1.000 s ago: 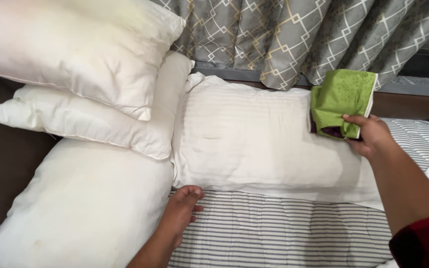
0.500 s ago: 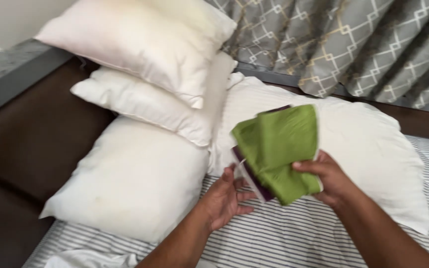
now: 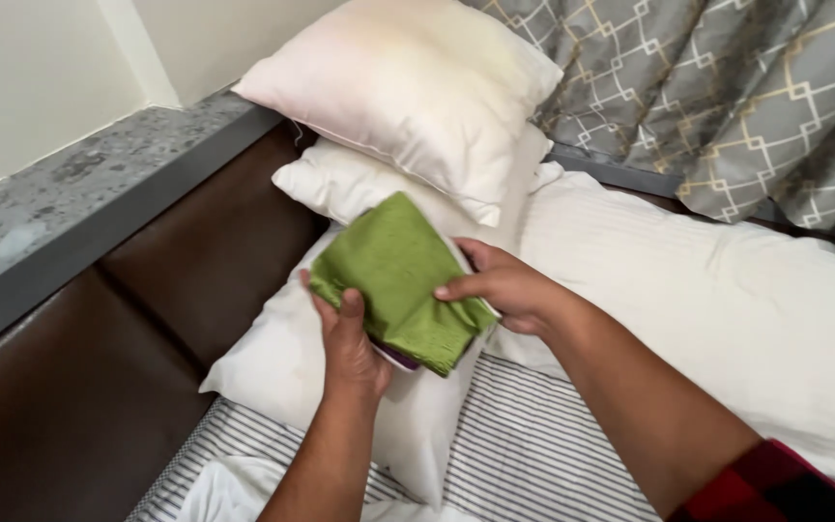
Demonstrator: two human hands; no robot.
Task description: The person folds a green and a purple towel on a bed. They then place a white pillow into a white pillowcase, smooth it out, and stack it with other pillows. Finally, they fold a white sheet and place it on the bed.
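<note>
Striped grey-and-white bedding covers the bed (image 3: pixel 533 454), which runs up against a brown padded headboard (image 3: pixel 99 387) on the left side, with a grey speckled ledge (image 3: pixel 70 193) above that. Over the bed's near-left part, both hands hold a folded green cloth (image 3: pixel 398 280) in the air above the pillows. A thin purple edge shows under the cloth's lower side. The left hand (image 3: pixel 350 343) grips the cloth from beneath at its lower left corner, thumb pressed on top and fingers curled under it. The right hand (image 3: pixel 504 285) closes on the cloth's right edge, thumb lying across the green surface and fingers behind. Directly below the cloth lies a large white pillow (image 3: pixel 273 358), touching the headboard. Two more white pillows (image 3: pixel 408 87) are stacked toward the head corner. To the right, a ribbed white pillow (image 3: pixel 727 309) lies across the bed. Behind it hangs a grey curtain (image 3: pixel 727 97) with a pale lattice pattern.
</note>
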